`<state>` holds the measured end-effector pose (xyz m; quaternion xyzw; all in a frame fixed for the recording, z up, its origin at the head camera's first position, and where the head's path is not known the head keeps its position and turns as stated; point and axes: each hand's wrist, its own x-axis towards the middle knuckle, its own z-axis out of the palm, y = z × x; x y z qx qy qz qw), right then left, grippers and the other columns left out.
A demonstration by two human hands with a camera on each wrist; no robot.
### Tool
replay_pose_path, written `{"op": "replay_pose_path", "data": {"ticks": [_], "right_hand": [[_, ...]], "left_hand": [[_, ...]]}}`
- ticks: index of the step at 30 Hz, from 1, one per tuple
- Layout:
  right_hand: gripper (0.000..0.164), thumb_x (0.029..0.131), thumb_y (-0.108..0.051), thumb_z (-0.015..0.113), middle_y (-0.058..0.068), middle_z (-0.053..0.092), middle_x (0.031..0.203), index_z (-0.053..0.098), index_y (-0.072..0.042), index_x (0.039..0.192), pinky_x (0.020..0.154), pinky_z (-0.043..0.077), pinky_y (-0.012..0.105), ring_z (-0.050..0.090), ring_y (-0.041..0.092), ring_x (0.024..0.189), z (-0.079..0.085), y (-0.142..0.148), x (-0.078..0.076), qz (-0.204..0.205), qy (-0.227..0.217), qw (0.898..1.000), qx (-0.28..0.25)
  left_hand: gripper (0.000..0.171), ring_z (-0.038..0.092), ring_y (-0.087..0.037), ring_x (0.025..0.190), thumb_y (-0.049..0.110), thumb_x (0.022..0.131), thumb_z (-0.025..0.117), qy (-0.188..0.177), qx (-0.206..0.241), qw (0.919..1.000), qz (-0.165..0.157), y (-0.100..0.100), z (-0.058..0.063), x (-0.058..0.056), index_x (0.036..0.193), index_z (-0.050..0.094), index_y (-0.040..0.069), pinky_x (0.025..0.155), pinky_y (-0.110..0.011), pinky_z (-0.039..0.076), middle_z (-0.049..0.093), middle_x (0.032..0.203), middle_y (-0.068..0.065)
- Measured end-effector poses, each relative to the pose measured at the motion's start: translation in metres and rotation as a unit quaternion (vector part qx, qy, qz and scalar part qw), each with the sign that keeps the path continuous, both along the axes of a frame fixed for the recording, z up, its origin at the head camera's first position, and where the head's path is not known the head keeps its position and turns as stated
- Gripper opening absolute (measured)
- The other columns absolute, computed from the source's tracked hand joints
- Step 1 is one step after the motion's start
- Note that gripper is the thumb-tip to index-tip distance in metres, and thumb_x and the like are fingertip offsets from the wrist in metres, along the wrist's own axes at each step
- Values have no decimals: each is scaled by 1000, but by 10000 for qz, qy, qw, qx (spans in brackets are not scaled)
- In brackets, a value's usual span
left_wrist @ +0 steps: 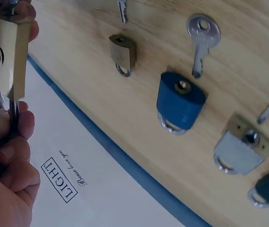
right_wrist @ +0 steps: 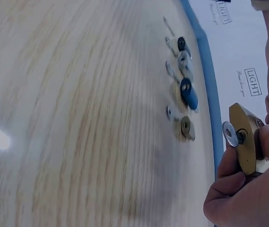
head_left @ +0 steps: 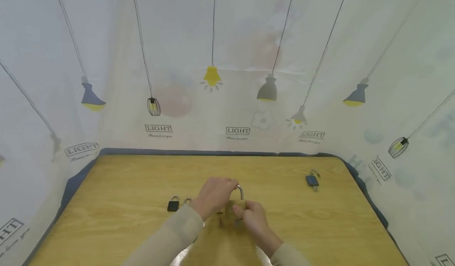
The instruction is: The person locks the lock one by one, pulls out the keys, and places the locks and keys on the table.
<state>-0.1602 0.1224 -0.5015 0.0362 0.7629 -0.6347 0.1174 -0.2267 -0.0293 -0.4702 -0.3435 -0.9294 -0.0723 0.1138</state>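
Observation:
A large brass padlock (head_left: 239,204) is held up between my two hands. My right hand (head_left: 254,218) grips its body, with the thumb pressed on the front face. The left hand (head_left: 216,194) has its fingers curled round the silver shackle (head_left: 242,193), which stands out high above the body. In the right wrist view, a key (right_wrist: 229,134) sits in the keyhole at the padlock's bottom. Seen from the left wrist, a small brass padlock (left_wrist: 123,54) and a blue padlock (left_wrist: 180,101) lie on the table nearby.
A silver padlock (left_wrist: 242,150) and a black padlock (head_left: 173,205) continue the row on the wooden table (head_left: 135,179), with loose keys such as one silver key (left_wrist: 203,40) beside them. Another blue padlock (head_left: 312,180), its shackle open, lies at the back right. Printed cloth hangs behind.

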Motion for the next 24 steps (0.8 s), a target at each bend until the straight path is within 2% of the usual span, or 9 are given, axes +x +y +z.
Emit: {"op": "replay_pose_path", "data": {"ticks": [3,8,13,17,19,24], "right_hand": [[31,92,-26,61,8,66,93,63,3,102,83,46,40,57,21,89,0,-4,-1,76,-42,10000,6],[30,91,-25,62,7,67,92,64,3,102,82,46,38,57,21,89,1,-6,-3,77,-58,9999,102],[31,92,-27,62,6,65,89,64,3,100,80,45,35,56,20,88,3,-2,-6,174,-65,9998,-9],[32,94,-28,59,8,66,94,63,3,103,86,44,42,56,22,93,6,1,-8,312,53,9995,13],[33,94,-29,59,8,66,94,63,2,103,87,43,45,56,22,93,8,2,-9,327,98,9994,92],[34,96,-30,57,10,68,101,63,2,107,93,40,56,58,22,96,7,6,-13,496,184,9985,113]], "left_hand": [[5,48,-2,54,13,92,62,-95,-26,9999,98,-4,-2,1,92,67,16,55,-18,47,70,80,5],[7,47,-1,55,15,92,62,-508,30,9986,175,-9,-3,4,96,68,15,54,-16,45,71,84,4],[9,49,0,57,15,93,60,-565,12,9983,125,-7,-3,0,98,67,15,56,-17,47,72,89,3],[8,53,-1,61,16,92,61,-317,-90,9994,109,-5,0,-6,98,66,17,58,-20,49,71,89,6],[7,51,-2,58,19,94,60,-240,-105,9996,138,-5,1,-8,97,66,18,55,-20,47,69,82,8],[18,42,-4,51,27,99,50,-425,120,9989,165,-5,8,-9,97,65,17,50,-18,40,56,66,12]]}}
